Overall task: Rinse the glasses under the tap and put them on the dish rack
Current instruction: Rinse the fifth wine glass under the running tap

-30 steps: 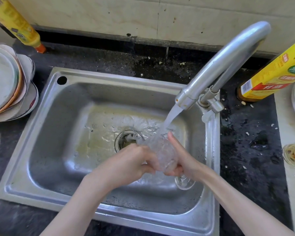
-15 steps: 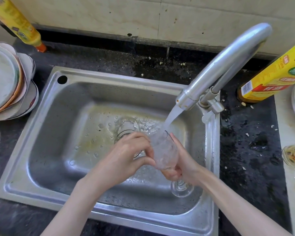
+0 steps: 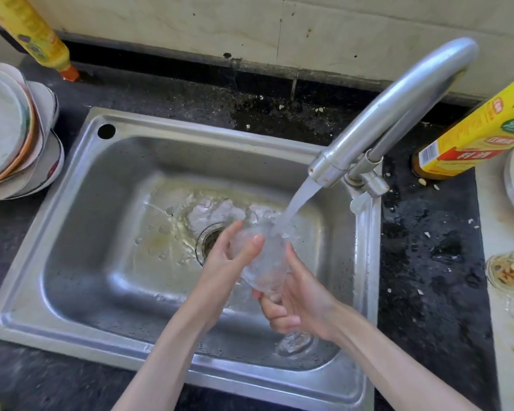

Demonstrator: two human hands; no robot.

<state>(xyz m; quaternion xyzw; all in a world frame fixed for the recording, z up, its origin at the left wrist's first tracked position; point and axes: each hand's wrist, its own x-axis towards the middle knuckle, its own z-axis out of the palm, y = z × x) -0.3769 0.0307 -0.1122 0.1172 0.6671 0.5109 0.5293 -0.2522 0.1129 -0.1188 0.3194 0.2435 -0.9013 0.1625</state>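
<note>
The person holds the stemmed glass (image 3: 263,262) tilted under the tap (image 3: 392,114) over the sink (image 3: 101,232), right hand (image 3: 297,304) clenched around its stem, left hand (image 3: 220,262) rubbing the bowl, and wet fingers may let it slip and break

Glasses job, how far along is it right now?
Nothing shows as finished; no dish rack is in view. In hand: the right hand grips a stemmed glass low on the bowl while the left hand rubs it under the tap stream. Left: racking it, and a dirty glass waits on the right counter.
</note>
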